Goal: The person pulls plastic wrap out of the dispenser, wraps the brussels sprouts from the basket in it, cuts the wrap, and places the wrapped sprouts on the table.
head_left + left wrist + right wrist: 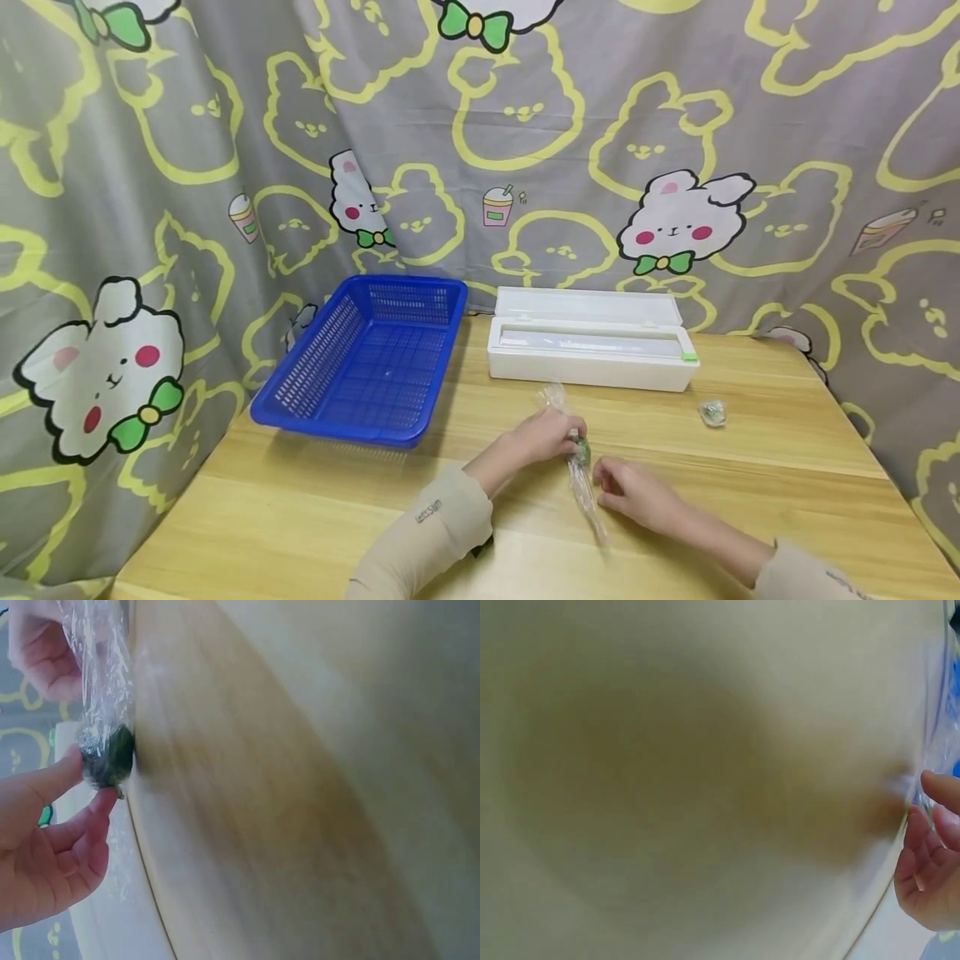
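A small dark green item [582,452], wrapped in clear plastic film [587,498], is near the middle of the wooden table [315,517]. My left hand [549,435] pinches it between thumb and fingertips, as the left wrist view shows up close. Film trails from both sides of the green item, one crumpled end toward the white box and a long twisted tail toward me. Just right of that tail is my right hand [639,498], fingers loosely bent, thumb and fingertips apart. In the right wrist view, its thumb [941,789] is beside the film; contact is unclear.
A blue plastic basket [337,431] stands at the back left. Behind my hands sits a long white box [588,371], lid raised, with a film roll [592,343] inside. Another small wrapped green item [712,412] lies to its right. A dark object [482,547] shows beside my left sleeve.
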The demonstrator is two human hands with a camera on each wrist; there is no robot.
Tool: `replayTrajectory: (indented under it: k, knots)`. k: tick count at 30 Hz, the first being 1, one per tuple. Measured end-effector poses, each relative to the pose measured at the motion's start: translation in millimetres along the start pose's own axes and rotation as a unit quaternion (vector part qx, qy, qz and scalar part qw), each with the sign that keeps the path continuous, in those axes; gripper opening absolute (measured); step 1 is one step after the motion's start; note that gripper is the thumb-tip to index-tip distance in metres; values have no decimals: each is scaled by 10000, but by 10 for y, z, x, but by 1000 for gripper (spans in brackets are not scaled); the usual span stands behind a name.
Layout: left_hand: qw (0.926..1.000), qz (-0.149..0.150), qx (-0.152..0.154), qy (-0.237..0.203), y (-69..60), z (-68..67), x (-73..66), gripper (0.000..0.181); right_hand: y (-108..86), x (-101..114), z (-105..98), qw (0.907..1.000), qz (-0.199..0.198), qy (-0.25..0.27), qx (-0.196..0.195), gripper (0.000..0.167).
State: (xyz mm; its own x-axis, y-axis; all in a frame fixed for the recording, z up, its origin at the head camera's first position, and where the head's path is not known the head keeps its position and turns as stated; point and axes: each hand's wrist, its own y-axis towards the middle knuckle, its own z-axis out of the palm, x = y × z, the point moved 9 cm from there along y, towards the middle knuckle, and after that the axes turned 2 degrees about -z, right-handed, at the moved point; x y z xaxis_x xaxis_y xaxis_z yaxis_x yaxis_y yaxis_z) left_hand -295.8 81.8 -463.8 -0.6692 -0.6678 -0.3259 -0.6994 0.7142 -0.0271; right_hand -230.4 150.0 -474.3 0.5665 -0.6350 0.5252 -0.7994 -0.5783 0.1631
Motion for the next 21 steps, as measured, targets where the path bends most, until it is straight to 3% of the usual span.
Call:
replayTrajectory:
  k: [3,7,10,16,21]
  knots:
    - [9999,117,90,-15,-32,23,-40,20,-61,137,58,9987,-471,-46,-168,28]
    - [9998,180,111,36,-54,31,-56,18,-86,303,80,9905,-1147,-406,-644,34]
    - [9998,153,143,38,-58,36,-60,18,-65,353,91,9871,-1269,-578,-787,33]
    - [9995,238,197,-32,-65,69,-94,18,-25,342,94,9896,-1074,-473,-836,19]
    - [9991,246,284,-170,-81,87,-99,21,-8,370,46,9855,-1275,-399,-1049,13]
